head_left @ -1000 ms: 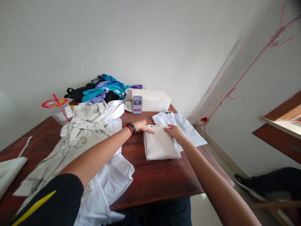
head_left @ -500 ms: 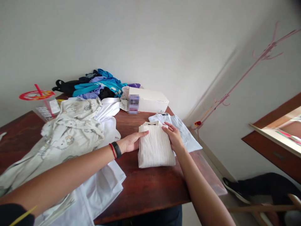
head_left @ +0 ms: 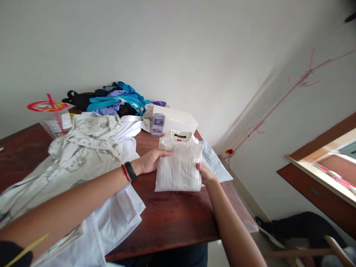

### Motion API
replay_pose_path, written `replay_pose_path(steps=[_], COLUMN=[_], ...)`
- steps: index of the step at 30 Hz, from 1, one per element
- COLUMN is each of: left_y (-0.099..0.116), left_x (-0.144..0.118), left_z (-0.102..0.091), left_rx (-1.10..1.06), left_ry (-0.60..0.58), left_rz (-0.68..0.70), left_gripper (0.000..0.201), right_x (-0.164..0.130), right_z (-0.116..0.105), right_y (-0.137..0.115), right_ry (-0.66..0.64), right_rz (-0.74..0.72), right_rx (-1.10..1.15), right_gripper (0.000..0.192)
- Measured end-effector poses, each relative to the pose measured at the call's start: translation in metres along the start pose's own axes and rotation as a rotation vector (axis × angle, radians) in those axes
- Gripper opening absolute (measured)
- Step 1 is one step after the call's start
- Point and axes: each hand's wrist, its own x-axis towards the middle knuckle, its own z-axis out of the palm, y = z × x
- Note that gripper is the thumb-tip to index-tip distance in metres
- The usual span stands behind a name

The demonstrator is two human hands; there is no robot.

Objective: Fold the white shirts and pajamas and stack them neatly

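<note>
A folded cream striped shirt (head_left: 179, 163), with a dark label at its collar, is lifted and tilted up off the dark wooden table (head_left: 172, 218). My left hand (head_left: 150, 160) grips its left edge; a black band and a red band sit on that wrist. My right hand (head_left: 205, 174) holds the shirt's lower right side, thumb on the front. Behind the shirt lies a folded white garment (head_left: 215, 161) near the table's right edge.
A cartoon-print garment (head_left: 83, 152) lies spread over white cloth (head_left: 116, 218) on the left. A heap of blue, purple and black clothes (head_left: 111, 101) and a white box (head_left: 175, 119) sit at the back. A lidded cup (head_left: 52, 116) stands far left. A pink coat stand (head_left: 278, 104) leans at right.
Both hands went from pressing on top of the folded striped shirt to gripping its sides, and the shirt has been raised and tilted up, showing its collar label.
</note>
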Motion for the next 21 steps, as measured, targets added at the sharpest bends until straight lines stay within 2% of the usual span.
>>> replay_pose_path(steps=[4,9,13,15,16,18,20,21], left_y=[0.001,-0.003,0.0,0.001,0.001,-0.001,-0.002,-0.002], left_x=[-0.001,0.003,0.004,0.006,0.007,0.01,0.013,0.013], left_z=[-0.006,-0.006,-0.002,-0.002,-0.003,-0.008,-0.012,-0.012], left_rx=[-0.023,-0.065,-0.086,-0.031,0.028,0.194,0.399,0.506], left_ry=[0.076,0.162,0.127,0.125,0.172,0.364,0.584,0.649], left_rz=[-0.089,-0.109,-0.029,0.014,0.032,0.068,0.151,0.216], left_gripper=[0.048,0.046,0.045,0.048,0.05,0.056,0.059,0.058], right_x=[-0.002,0.004,0.008,0.01,0.01,0.012,0.014,0.015], right_z=[0.007,0.016,0.023,0.024,0.023,0.02,0.015,0.012], right_y=[0.014,0.015,0.015,0.015,0.015,0.013,0.007,0.004], right_ry=[-0.021,0.094,0.178,0.188,0.19,0.205,0.257,0.297], right_rz=[0.145,0.27,0.336,0.344,0.338,0.29,0.181,0.112], right_rx=[0.094,0.227,0.324,0.349,0.352,0.35,0.348,0.35], right_gripper=[0.061,0.04,0.039,0.04,0.04,0.039,0.037,0.036])
